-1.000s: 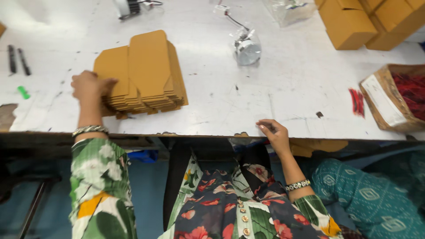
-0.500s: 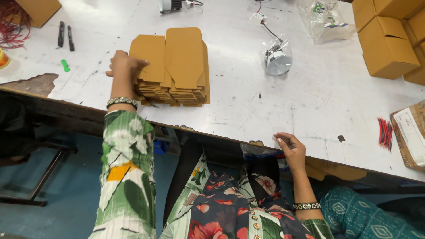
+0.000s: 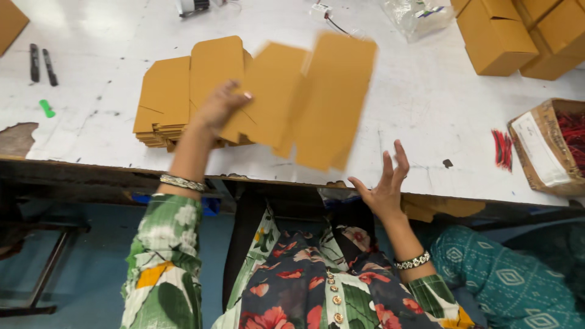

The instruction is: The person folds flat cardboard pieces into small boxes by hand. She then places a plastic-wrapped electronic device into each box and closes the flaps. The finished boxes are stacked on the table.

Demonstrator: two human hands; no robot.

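Flat brown cardboard blank (image 3: 311,100) is up in the air above the white table (image 3: 420,116), blurred with motion, its long panel reaching toward the right hand. It looks light and thin, stiff along the panels but ready to bend at the creases, so a pinch at one edge should be enough; held by a corner like this it may flop or swing, and a second grip on the far panel would steady it. The left hand (image 3: 218,109) has it, fingers closed on the near left edge of the sheet, just over the stack of blanks (image 3: 167,100) lying on the table. The right hand (image 3: 385,189) is wide open, fingers spread, palm turned up near the table's front edge, holding nothing, just below the dangling sheet. Half a second ago the left hand was flat on the stack and no sheet was lifted; the right hand rested at the table edge. Further out: made-up brown boxes (image 3: 493,39) far right, a carton of red wires (image 3: 548,146), a green marker (image 3: 47,108).
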